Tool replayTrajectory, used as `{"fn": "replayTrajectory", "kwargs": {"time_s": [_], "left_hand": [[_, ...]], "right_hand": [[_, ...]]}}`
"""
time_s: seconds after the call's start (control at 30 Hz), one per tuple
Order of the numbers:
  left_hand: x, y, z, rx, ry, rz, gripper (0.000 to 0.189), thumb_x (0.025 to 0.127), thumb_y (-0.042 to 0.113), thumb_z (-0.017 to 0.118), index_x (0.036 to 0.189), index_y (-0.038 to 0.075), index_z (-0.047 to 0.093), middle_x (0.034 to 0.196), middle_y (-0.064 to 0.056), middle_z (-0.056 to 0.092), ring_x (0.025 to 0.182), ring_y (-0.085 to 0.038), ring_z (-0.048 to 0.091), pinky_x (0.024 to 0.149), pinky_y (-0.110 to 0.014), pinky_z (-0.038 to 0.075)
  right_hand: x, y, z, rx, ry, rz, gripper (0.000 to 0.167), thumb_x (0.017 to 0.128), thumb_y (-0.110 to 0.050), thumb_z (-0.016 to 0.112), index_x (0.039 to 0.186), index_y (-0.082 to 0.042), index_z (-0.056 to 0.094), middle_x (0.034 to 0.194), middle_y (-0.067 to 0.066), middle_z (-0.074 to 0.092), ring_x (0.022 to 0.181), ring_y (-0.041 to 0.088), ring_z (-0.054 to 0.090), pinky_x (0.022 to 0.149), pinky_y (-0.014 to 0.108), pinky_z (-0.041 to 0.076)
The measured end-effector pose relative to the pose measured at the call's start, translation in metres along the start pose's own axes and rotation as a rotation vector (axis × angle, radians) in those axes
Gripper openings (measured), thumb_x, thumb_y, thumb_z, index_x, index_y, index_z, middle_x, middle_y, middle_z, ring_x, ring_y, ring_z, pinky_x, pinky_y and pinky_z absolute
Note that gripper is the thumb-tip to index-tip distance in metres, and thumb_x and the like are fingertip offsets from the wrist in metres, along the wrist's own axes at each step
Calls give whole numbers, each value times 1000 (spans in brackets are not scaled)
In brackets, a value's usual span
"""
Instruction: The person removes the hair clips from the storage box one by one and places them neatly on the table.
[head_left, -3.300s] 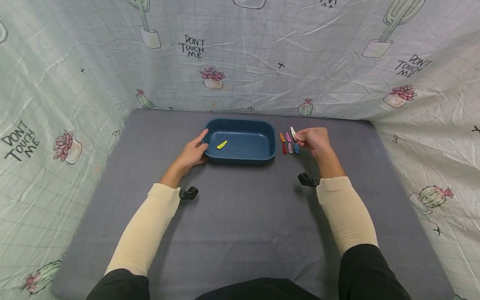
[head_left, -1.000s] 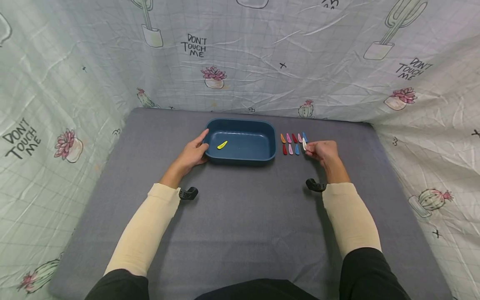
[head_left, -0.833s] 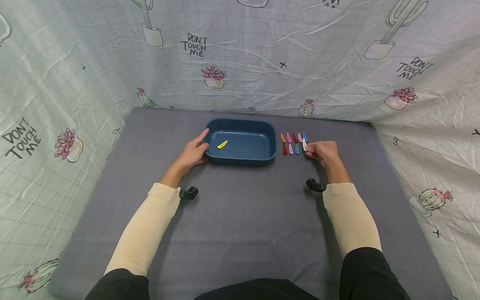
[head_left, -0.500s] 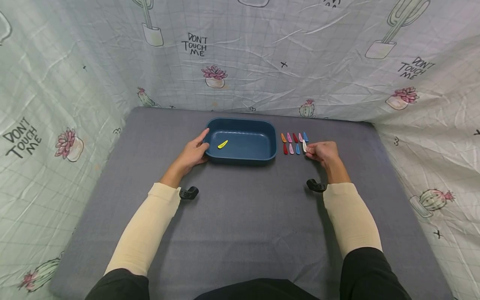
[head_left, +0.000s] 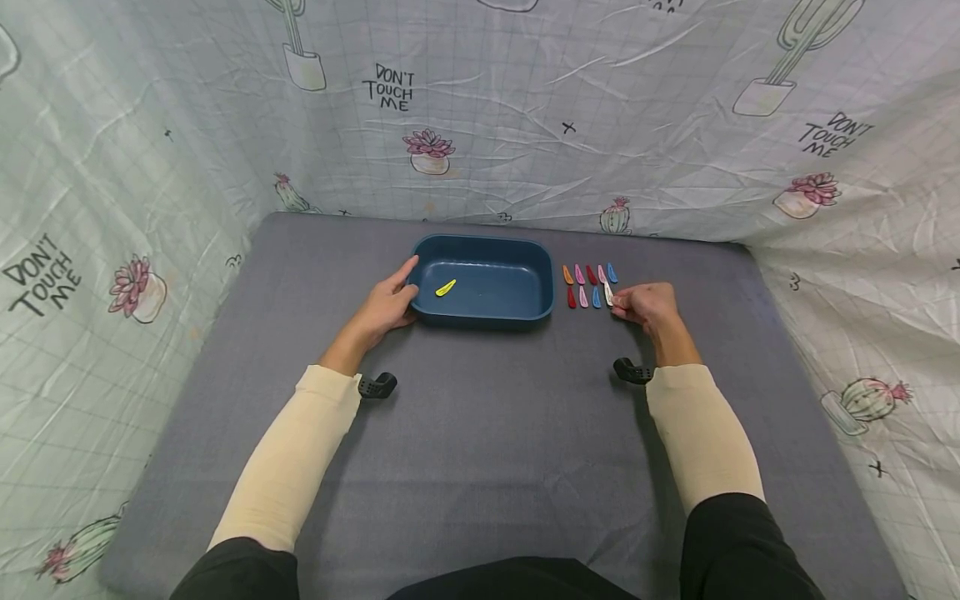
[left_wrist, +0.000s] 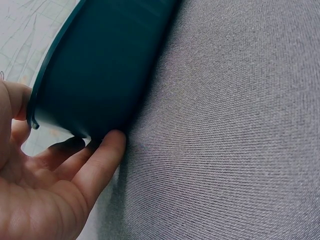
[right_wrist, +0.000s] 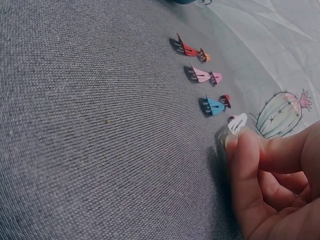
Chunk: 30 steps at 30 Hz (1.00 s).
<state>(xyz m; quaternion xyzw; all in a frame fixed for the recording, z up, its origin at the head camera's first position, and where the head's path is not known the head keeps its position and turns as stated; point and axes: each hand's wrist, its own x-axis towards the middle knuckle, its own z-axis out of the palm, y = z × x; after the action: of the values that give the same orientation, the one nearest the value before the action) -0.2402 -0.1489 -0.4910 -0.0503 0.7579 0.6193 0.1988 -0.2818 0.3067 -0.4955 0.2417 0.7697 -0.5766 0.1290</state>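
Note:
My right hand pinches a white hair clip between thumb and fingertip, at the right end of the nearer of two rows of snap hair clips. Beside it in that row lie a blue clip, a pink clip and a red clip. My left hand holds the left end of a dark blue tray, fingers at its rim and outer wall. Inside the tray lies a yellow hair clip, to the left of the middle.
The farther row runs from an orange clip to a blue clip, with pink and dark red ones between. A grey cloth covers the table. A printed curtain hangs behind and at both sides.
From above the rows, my right hand has come right and nearer with the white clip, uncovering the farther row. In the last second the clip has turned slightly. My left hand stays on the tray.

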Motion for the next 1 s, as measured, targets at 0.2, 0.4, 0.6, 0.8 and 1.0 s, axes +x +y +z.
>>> {"fn": "replayTrajectory", "kwargs": {"time_s": [0.2, 0.4, 0.6, 0.8, 1.0], "left_hand": [[2, -5, 0, 8, 14, 22, 62, 110, 25, 42, 164, 49, 20, 177, -2, 9, 157, -31, 32, 118, -57, 44], [1, -5, 0, 11, 14, 31, 63, 110, 24, 42, 165, 47, 20, 177, -3, 9, 156, -32, 33, 117, -57, 43], [2, -4, 1, 8, 6, 24, 63, 111, 24, 40, 164, 48, 18, 177, -1, 6, 158, -31, 30, 118, -57, 42], [1, -2, -1, 1, -3, 12, 63, 111, 22, 40, 166, 45, 17, 177, -2, 5, 158, -32, 28, 119, -58, 42], [-13, 15, 2, 0, -22, 2, 64, 111, 19, 38, 168, 35, 15, 177, -7, 3, 159, -34, 26, 119, -59, 40]], "right_hand": [[1, 2, 1, 7, 4, -18, 11, 97, 0, 70, 88, -3, 75, 66, -4, 71, 57, 3, 68, 61, 19, 62], [1, 3, 3, 9, 16, -38, 20, 97, 1, 69, 79, -6, 75, 63, -4, 71, 55, 4, 67, 58, 19, 61], [-1, 3, 3, -11, 50, -42, 10, 96, -1, 72, 88, 0, 77, 62, -5, 70, 55, 4, 66, 57, 20, 60], [0, 3, 5, 11, 71, -48, 8, 94, 1, 71, 89, 2, 77, 61, -5, 70, 54, 4, 66, 56, 21, 61], [1, 3, 5, 28, 45, -35, 10, 93, 5, 71, 89, 4, 80, 62, -3, 69, 52, 5, 65, 54, 21, 60]]}}
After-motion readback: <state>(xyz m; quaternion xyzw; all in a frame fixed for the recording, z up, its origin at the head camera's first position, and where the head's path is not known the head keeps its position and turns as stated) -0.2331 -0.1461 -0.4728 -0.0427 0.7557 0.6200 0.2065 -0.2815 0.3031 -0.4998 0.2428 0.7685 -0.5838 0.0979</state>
